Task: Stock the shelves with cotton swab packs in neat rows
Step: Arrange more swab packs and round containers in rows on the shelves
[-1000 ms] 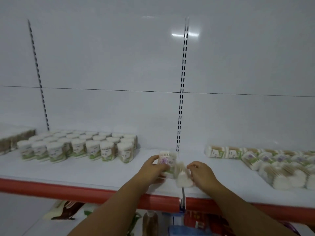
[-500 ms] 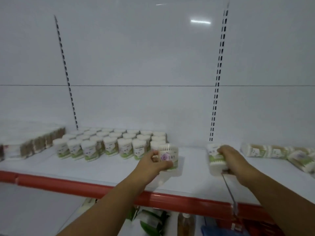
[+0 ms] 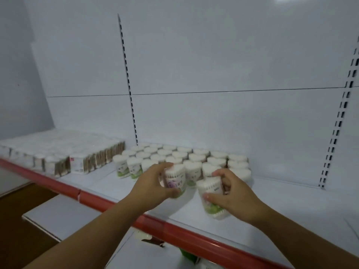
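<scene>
— What takes up most of the view?
— A white back panel (image 3: 213, 65) with a slotted upright (image 3: 128, 90), and below it a white shelf (image 3: 281, 206) with a red front edge (image 3: 186, 232).

— And what is stocked on it?
— Far left is a block of flat boxed swabs (image 3: 58, 152). Just right of that, round cotton swab packs (image 3: 194, 155) stand upright in several rows, running back to the panel.

— Where are the hands?
— Both are at the front of those rows. The left hand (image 3: 149, 187) has its fingers and thumb curled round a purple-labelled pack (image 3: 175, 179), which is upright and close against the front row. The right hand (image 3: 233, 193) grips a green-labelled pack (image 3: 211, 199) just beside it, tilted, its base nearer the shelf's edge.

— Are the two packs set down?
— I cannot tell whether either base touches the shelf.
</scene>
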`<action>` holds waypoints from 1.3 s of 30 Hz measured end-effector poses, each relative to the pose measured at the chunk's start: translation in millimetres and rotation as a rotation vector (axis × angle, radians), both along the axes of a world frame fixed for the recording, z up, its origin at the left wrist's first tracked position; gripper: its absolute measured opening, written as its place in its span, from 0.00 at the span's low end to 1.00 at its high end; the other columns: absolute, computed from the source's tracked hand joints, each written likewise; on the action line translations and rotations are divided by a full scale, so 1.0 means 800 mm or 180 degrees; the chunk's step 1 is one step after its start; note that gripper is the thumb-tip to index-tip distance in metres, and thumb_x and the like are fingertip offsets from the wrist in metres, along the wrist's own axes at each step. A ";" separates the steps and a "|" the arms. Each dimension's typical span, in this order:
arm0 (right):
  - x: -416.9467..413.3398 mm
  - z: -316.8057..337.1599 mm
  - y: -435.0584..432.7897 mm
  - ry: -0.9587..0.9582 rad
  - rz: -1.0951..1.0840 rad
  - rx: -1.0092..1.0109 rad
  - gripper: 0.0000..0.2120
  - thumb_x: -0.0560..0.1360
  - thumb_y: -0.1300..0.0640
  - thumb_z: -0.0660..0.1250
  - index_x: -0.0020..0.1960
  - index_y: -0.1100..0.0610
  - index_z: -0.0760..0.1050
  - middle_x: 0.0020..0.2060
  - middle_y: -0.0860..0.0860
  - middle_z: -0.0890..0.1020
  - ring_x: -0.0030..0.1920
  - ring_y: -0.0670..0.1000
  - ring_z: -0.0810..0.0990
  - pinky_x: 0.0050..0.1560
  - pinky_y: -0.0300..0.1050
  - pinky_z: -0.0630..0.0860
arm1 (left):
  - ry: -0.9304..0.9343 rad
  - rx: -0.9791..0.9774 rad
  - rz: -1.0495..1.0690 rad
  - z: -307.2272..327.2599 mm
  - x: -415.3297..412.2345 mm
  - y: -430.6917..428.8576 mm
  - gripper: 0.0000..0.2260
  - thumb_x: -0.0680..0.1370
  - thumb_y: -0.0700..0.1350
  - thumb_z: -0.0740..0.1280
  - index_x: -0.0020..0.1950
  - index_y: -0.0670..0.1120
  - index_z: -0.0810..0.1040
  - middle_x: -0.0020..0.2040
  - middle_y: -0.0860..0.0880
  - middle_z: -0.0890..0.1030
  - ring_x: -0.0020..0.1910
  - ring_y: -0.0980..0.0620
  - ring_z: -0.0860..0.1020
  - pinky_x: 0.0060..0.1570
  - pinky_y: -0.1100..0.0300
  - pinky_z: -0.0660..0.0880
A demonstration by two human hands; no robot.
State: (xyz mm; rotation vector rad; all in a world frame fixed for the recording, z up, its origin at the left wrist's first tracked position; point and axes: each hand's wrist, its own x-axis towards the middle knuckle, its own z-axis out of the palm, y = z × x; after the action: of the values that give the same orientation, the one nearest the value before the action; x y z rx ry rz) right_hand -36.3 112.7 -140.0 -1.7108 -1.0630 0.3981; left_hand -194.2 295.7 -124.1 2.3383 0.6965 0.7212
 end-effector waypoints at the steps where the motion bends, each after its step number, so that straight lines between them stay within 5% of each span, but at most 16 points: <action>1: -0.001 -0.004 0.009 -0.0124 -0.0062 -0.0065 0.24 0.63 0.47 0.78 0.53 0.41 0.70 0.47 0.43 0.82 0.43 0.42 0.82 0.46 0.43 0.81 | 0.0136 0.0336 0.0056 0.001 0.000 0.012 0.35 0.65 0.54 0.79 0.70 0.58 0.69 0.64 0.57 0.72 0.62 0.56 0.71 0.60 0.58 0.70; 5: -0.006 -0.010 0.043 -0.0840 -0.0445 -0.0185 0.24 0.57 0.37 0.74 0.50 0.39 0.71 0.46 0.41 0.80 0.45 0.44 0.80 0.48 0.48 0.80 | 0.0751 0.1730 -0.0002 0.009 0.011 0.062 0.35 0.66 0.63 0.73 0.71 0.59 0.67 0.65 0.56 0.74 0.66 0.53 0.68 0.64 0.54 0.61; 9: -0.022 -0.023 0.070 -0.1609 -0.0777 -0.0248 0.23 0.62 0.34 0.71 0.54 0.36 0.70 0.50 0.38 0.71 0.48 0.39 0.75 0.48 0.38 0.76 | 0.1058 0.2170 -0.0258 0.002 0.030 0.098 0.30 0.68 0.65 0.68 0.68 0.60 0.65 0.66 0.57 0.74 0.71 0.52 0.63 0.72 0.50 0.51; 13: -0.034 -0.023 0.088 -0.2504 -0.1395 -0.0571 0.29 0.66 0.33 0.69 0.61 0.47 0.77 0.45 0.41 0.70 0.45 0.43 0.71 0.41 0.33 0.66 | 0.1042 0.2755 -0.0561 -0.007 0.052 0.119 0.29 0.71 0.65 0.64 0.69 0.55 0.65 0.72 0.55 0.68 0.74 0.51 0.59 0.74 0.44 0.46; 20: -0.042 -0.019 0.105 -0.2657 -0.1810 -0.1154 0.36 0.70 0.29 0.58 0.72 0.46 0.67 0.42 0.39 0.73 0.43 0.37 0.68 0.38 0.31 0.61 | 0.1150 0.2484 -0.1198 -0.018 0.076 0.144 0.40 0.74 0.63 0.65 0.78 0.49 0.51 0.78 0.50 0.58 0.77 0.51 0.54 0.74 0.51 0.49; 25: -0.039 -0.015 0.111 -0.2838 -0.1868 -0.1446 0.41 0.68 0.25 0.51 0.76 0.44 0.57 0.46 0.44 0.82 0.47 0.43 0.78 0.40 0.35 0.65 | 0.1334 0.2664 -0.1468 -0.018 0.079 0.149 0.40 0.76 0.66 0.58 0.79 0.48 0.45 0.80 0.50 0.49 0.78 0.51 0.47 0.75 0.48 0.45; 27: -0.045 -0.008 0.103 -0.2876 -0.1866 -0.1516 0.44 0.66 0.22 0.48 0.76 0.42 0.53 0.37 0.43 0.80 0.40 0.43 0.77 0.35 0.36 0.64 | 0.1531 0.2563 -0.1557 -0.012 0.075 0.147 0.41 0.75 0.69 0.55 0.79 0.48 0.44 0.80 0.51 0.49 0.78 0.51 0.48 0.75 0.47 0.46; 29: -0.048 0.000 0.082 -0.3073 -0.1990 -0.1259 0.39 0.69 0.24 0.49 0.73 0.44 0.62 0.28 0.43 0.74 0.32 0.44 0.75 0.30 0.35 0.61 | 0.1721 0.2443 -0.1588 0.003 0.070 0.144 0.43 0.73 0.74 0.48 0.79 0.49 0.43 0.80 0.52 0.48 0.78 0.52 0.46 0.74 0.46 0.45; 31: -0.039 0.013 0.048 -0.3398 -0.2234 -0.0867 0.25 0.74 0.34 0.56 0.60 0.48 0.77 0.25 0.43 0.73 0.28 0.46 0.75 0.28 0.34 0.59 | 0.1755 0.2327 -0.1547 0.027 0.070 0.135 0.47 0.66 0.76 0.37 0.79 0.50 0.41 0.80 0.53 0.46 0.78 0.53 0.44 0.74 0.46 0.44; 33: -0.020 0.032 0.005 -0.3391 -0.2478 -0.0971 0.15 0.77 0.42 0.59 0.49 0.49 0.80 0.23 0.41 0.68 0.26 0.43 0.70 0.28 0.33 0.56 | 0.1626 0.2292 -0.1583 0.055 0.084 0.113 0.48 0.64 0.74 0.34 0.79 0.51 0.41 0.80 0.53 0.45 0.78 0.54 0.44 0.75 0.46 0.45; 36: 0.004 0.054 -0.070 -0.2967 -0.2762 -0.1552 0.14 0.78 0.42 0.58 0.55 0.48 0.78 0.32 0.41 0.76 0.35 0.43 0.74 0.35 0.37 0.64 | 0.1457 0.2249 -0.1896 0.084 0.126 0.040 0.38 0.73 0.70 0.40 0.79 0.52 0.44 0.80 0.53 0.47 0.78 0.54 0.44 0.75 0.48 0.45; 38: 0.019 0.059 -0.127 -0.2719 -0.2577 -0.2355 0.23 0.78 0.39 0.56 0.69 0.48 0.68 0.57 0.46 0.79 0.57 0.48 0.76 0.52 0.41 0.70 | 0.1449 0.2330 -0.2153 0.098 0.168 -0.031 0.33 0.78 0.66 0.45 0.79 0.51 0.45 0.80 0.52 0.48 0.78 0.53 0.46 0.75 0.49 0.45; 39: 0.024 0.060 -0.156 -0.2642 -0.2358 -0.2819 0.27 0.78 0.38 0.56 0.74 0.48 0.61 0.68 0.50 0.71 0.67 0.52 0.69 0.62 0.45 0.67 | 0.1443 0.2366 -0.2255 0.106 0.192 -0.071 0.32 0.80 0.65 0.47 0.79 0.50 0.46 0.80 0.50 0.49 0.78 0.52 0.47 0.75 0.49 0.47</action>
State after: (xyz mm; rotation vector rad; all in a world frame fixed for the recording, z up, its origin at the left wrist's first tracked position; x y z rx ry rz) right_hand -17.4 -12.4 -92.2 -3.0485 -0.7052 -0.4485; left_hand -40.7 238.7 -39.3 3.1731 -0.3377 0.1081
